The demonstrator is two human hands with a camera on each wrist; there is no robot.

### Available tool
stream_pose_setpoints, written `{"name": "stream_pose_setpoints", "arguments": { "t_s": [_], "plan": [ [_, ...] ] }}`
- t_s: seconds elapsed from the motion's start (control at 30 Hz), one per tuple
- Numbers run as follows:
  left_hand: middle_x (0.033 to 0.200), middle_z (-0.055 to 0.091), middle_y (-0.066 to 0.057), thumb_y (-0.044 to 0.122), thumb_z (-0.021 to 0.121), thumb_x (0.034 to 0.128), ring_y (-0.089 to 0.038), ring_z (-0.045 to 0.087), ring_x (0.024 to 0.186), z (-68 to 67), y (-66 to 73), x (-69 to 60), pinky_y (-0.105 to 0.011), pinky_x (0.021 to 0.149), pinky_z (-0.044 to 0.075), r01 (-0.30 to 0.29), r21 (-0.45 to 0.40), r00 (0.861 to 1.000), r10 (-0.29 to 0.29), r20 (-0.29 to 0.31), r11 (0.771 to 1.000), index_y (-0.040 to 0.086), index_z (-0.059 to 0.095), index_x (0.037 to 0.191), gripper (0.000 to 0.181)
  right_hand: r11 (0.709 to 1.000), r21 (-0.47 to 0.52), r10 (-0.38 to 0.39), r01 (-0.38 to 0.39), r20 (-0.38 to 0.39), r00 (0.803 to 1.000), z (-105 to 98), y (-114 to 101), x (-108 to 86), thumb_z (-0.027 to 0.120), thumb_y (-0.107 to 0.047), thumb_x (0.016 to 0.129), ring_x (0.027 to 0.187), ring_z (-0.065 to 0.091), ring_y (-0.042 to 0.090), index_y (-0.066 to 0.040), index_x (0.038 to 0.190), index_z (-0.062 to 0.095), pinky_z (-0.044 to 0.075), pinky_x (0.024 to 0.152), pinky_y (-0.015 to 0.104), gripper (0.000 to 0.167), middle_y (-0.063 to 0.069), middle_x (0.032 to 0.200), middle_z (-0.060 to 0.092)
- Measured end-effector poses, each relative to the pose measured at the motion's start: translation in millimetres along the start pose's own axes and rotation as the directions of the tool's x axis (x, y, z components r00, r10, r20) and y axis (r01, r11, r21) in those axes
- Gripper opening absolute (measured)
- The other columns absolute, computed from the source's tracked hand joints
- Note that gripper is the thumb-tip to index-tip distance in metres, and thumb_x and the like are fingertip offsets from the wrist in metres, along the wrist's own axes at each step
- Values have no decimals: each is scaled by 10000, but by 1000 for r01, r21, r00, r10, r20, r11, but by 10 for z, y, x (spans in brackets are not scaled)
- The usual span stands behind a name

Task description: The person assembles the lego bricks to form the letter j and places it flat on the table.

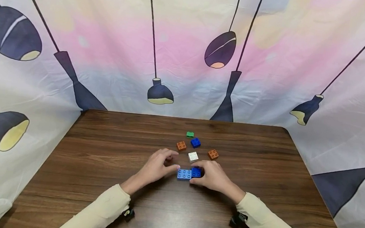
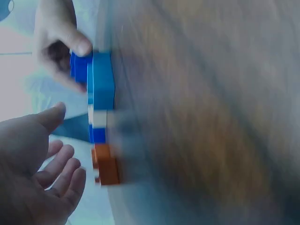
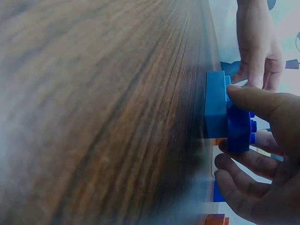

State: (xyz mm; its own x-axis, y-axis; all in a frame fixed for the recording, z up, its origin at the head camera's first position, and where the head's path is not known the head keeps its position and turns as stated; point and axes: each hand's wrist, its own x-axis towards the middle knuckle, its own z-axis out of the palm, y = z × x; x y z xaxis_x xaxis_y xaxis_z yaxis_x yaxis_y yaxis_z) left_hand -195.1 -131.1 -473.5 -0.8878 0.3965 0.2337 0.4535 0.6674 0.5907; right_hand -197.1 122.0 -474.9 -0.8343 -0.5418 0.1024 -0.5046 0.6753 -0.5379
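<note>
My right hand (image 1: 214, 176) pinches a small dark blue toy brick (image 3: 240, 126) between thumb and fingers. That brick sits at the right end of a longer light blue brick (image 1: 184, 175), one level higher and jutting past its end. The light blue brick rests studs up on the table. Beside its left end is my left hand (image 1: 157, 166), holding nothing, its fingers loosely bent and spread. In the left wrist view a gap shows between the left thumb and the light blue brick (image 2: 103, 82). Whether the dark blue brick is fully pressed down cannot be told.
Behind the hands lie a white brick (image 1: 193, 156), two orange-brown bricks, one left (image 1: 181, 146) and one right (image 1: 213, 154), another dark blue brick (image 1: 195, 142) and a green brick (image 1: 190, 134). The brown wooden table (image 1: 118, 133) ends at a patterned cloth (image 1: 188, 48).
</note>
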Motion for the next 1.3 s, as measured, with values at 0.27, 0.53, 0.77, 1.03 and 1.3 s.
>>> {"name": "stream_pose_setpoints", "arguments": {
  "t_s": [0.27, 0.53, 0.77, 1.03, 1.3],
  "plan": [
    [1357, 595, -101, 270, 845, 865, -296, 552, 1180, -167, -203, 84, -508, 960, 460, 2, 51, 999, -4, 32, 999, 81, 642, 1348, 557, 1000, 8, 5, -5, 30, 1000, 41, 8, 23, 883, -301, 816, 1006, 687, 153, -126, 1176, 758, 544, 838, 389, 419, 32, 1137, 752],
    [1438, 549, -171, 265, 836, 875, -360, 506, 1312, -180, -308, 149, -565, 1107, 355, 16, 41, 991, -22, 129, 999, 47, 582, 1404, 626, 1000, -2, 12, -11, 25, 1000, 55, 27, 44, 891, -287, 807, 967, 685, 139, -130, 1116, 771, 547, 812, 363, 366, 15, 1088, 756],
    [1373, 615, -158, 231, 809, 901, -356, 547, 1260, -140, -410, 174, -552, 1083, 384, 19, 68, 990, -28, 138, 998, 54, 600, 1391, 561, 1000, 9, 21, -21, 31, 999, 50, 23, 34, 891, -292, 807, 934, 679, 120, -123, 1088, 770, 545, 791, 348, 350, 17, 1058, 755],
    [1334, 663, -123, 221, 773, 931, -325, 576, 1200, -121, -466, 192, -530, 1046, 413, 1, 80, 991, -12, 132, 997, 78, 662, 1342, 449, 1000, 9, 15, -15, 26, 1000, 45, 22, 28, 893, -283, 804, 938, 676, 119, -127, 1085, 767, 542, 794, 352, 345, 11, 1060, 755],
    [1297, 686, -103, 234, 786, 919, -303, 597, 1157, -101, -440, 185, -537, 1024, 426, 24, 76, 993, -33, 112, 997, 77, 690, 1293, 416, 1000, -4, 8, -8, 14, 1000, 58, 19, 20, 895, -271, 799, 930, 674, 123, -128, 1075, 767, 533, 797, 354, 336, 3, 1043, 753]
  ]
}}
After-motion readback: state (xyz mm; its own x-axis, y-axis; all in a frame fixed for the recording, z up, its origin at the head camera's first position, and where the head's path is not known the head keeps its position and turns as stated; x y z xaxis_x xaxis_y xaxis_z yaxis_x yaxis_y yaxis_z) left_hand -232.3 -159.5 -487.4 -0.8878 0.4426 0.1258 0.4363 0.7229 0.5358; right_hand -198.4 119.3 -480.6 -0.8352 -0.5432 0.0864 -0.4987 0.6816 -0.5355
